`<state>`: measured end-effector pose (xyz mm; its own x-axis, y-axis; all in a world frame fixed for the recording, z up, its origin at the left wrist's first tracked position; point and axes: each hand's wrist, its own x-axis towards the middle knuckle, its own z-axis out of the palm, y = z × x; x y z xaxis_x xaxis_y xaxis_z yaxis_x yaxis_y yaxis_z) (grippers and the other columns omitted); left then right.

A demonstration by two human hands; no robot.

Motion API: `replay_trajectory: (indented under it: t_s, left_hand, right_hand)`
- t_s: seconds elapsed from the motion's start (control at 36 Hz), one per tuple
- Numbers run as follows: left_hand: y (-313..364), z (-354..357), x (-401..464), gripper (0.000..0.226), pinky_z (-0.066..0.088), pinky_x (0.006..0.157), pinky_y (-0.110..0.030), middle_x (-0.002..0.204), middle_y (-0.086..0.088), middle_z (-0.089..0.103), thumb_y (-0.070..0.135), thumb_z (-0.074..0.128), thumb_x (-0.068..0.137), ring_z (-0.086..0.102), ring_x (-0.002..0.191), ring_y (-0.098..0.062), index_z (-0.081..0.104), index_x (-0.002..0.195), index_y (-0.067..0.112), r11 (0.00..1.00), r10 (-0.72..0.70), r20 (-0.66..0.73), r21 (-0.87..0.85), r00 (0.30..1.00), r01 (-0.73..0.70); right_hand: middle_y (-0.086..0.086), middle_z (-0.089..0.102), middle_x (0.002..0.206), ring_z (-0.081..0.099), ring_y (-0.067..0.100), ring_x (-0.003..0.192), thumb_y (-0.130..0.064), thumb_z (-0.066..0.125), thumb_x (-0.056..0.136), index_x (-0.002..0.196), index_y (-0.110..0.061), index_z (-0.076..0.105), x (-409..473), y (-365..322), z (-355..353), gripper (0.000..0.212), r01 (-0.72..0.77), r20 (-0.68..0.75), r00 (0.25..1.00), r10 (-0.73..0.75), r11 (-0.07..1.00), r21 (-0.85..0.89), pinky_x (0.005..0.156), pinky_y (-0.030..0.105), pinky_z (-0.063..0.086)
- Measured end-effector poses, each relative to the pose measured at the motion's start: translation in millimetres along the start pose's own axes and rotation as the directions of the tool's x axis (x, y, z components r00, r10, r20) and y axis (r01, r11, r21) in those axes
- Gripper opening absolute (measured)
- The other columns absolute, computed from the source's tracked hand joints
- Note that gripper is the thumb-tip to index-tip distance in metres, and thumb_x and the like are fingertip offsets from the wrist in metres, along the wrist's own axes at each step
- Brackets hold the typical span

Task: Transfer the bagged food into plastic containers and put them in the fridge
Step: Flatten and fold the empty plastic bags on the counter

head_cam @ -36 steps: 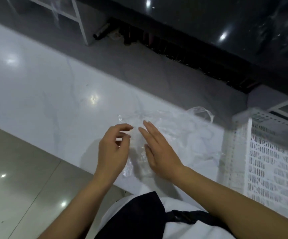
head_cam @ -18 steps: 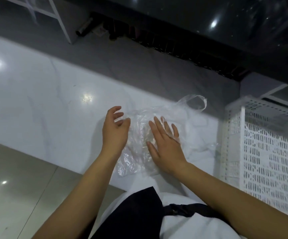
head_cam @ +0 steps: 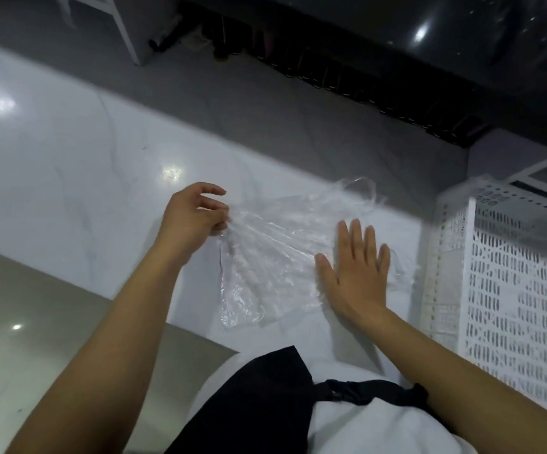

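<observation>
A clear, crumpled plastic bag lies stretched flat on the white marble counter, its handle loops pointing toward the back right. My left hand pinches the bag's left edge with curled fingers. Flat on the bag's right part lies my right hand, fingers straight and spread, pressing it down. I see no food in the bag and no plastic container in view.
A white perforated plastic crate stands on the counter at the right, close to my right hand. A grey backsplash and a dark glossy cabinet rise behind. Beige floor shows at lower left.
My two hands have moved apart: the left hand took hold of the bag's left edge and pulled it left, the right hand slid right, and the bag now lies spread out.
</observation>
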<state>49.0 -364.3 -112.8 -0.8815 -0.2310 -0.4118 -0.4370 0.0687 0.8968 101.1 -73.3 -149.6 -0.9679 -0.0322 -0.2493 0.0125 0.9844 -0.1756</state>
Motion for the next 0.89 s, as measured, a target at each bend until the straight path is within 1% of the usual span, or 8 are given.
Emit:
replay_trajectory:
  t_s: [0.11,0.19,0.28,0.33,0.44,0.58,0.72,0.89]
  left_hand:
    - [-1,0,5,0.028,0.063,0.074,-0.04,0.093,-0.014,0.072,-0.004,0.064,0.086,0.067,0.063,-0.019,0.07,0.106,0.015,0.999,0.029,-0.041,0.036,0.999,-0.028]
    - [1,5,2,0.03,0.063,0.069,-0.035,0.109,-0.011,0.068,0.01,0.067,0.091,0.071,0.074,-0.02,0.064,0.118,0.025,0.999,0.049,-0.087,0.01,0.995,-0.048]
    - [0,12,-12,0.061,0.062,0.072,-0.032,0.13,0.002,0.053,0.025,0.078,0.086,0.069,0.093,-0.018,0.047,0.135,0.043,0.995,0.082,-0.061,0.053,0.995,-0.079]
    - [-3,21,-28,0.08,0.058,0.075,-0.025,0.141,0.008,0.039,0.027,0.082,0.083,0.063,0.102,-0.008,0.034,0.142,0.052,0.991,0.12,-0.029,0.067,0.992,-0.118]
    - [-17,43,-69,0.093,0.05,0.069,-0.009,0.145,0.018,0.022,0.022,0.084,0.08,0.052,0.111,0.004,0.026,0.145,0.056,0.982,0.181,-0.047,0.06,0.982,-0.178]
    - [-41,60,-112,0.089,0.047,0.069,0.0,0.139,0.02,0.021,0.02,0.086,0.078,0.051,0.109,0.005,0.034,0.139,0.059,0.995,0.092,-0.007,-0.038,0.996,-0.092]
    - [-45,67,-122,0.081,0.051,0.074,-0.007,0.136,0.016,0.028,0.01,0.08,0.081,0.058,0.099,0.01,0.04,0.133,0.058,0.996,0.089,0.05,-0.018,0.995,-0.088]
    - [-36,60,-113,0.061,0.057,0.078,-0.019,0.128,0.015,0.044,-0.002,0.068,0.087,0.064,0.093,0.0,0.057,0.121,0.047,0.986,0.159,0.075,0.034,0.984,-0.162]
  right_hand:
    - [-0.004,-0.025,0.165,-0.031,0.018,0.148,-0.072,0.01,0.096,0.155,-0.031,-0.021,-8,-7,0,0.078,-0.009,0.012,1.0,0.008,0.998,0.059,0.121,0.052,-0.015]
    - [-0.004,-0.023,0.165,-0.027,0.019,0.15,-0.071,0.015,0.096,0.157,-0.032,-0.015,-7,-18,-9,0.078,0.051,-0.054,0.997,-0.049,0.998,0.039,0.119,0.052,-0.017]
    - [-0.003,-0.019,0.167,-0.024,0.019,0.151,-0.068,0.017,0.097,0.159,-0.032,-0.006,0,-28,-21,0.075,0.143,-0.099,0.985,-0.141,0.99,0.016,0.118,0.051,-0.017]
    - [-0.003,-0.015,0.167,-0.022,0.019,0.152,-0.065,0.019,0.098,0.159,-0.034,-0.001,7,-32,-28,0.072,0.18,-0.102,0.979,-0.178,0.984,0.008,0.118,0.051,-0.016]
    - [-0.002,-0.015,0.168,-0.02,0.021,0.152,-0.061,0.023,0.101,0.159,-0.037,-0.001,23,-37,-30,0.067,0.17,-0.059,0.983,-0.171,0.985,-0.023,0.119,0.054,-0.012]
    - [-0.001,-0.015,0.168,-0.018,0.023,0.153,-0.06,0.02,0.102,0.159,-0.037,-0.003,35,-39,-21,0.066,0.191,-0.031,0.98,-0.194,0.979,-0.074,0.119,0.057,-0.01]
    - [-0.003,-0.015,0.168,-0.02,0.022,0.152,-0.057,0.016,0.102,0.158,-0.036,-0.005,36,-39,-6,0.064,0.131,-0.017,0.991,-0.132,0.99,-0.044,0.119,0.056,-0.012]
    - [-0.004,-0.014,0.168,-0.018,0.024,0.153,-0.062,0.011,0.099,0.157,-0.039,-0.007,35,-43,-10,0.065,0.088,-0.053,0.995,-0.09,0.995,-0.049,0.117,0.058,-0.012]
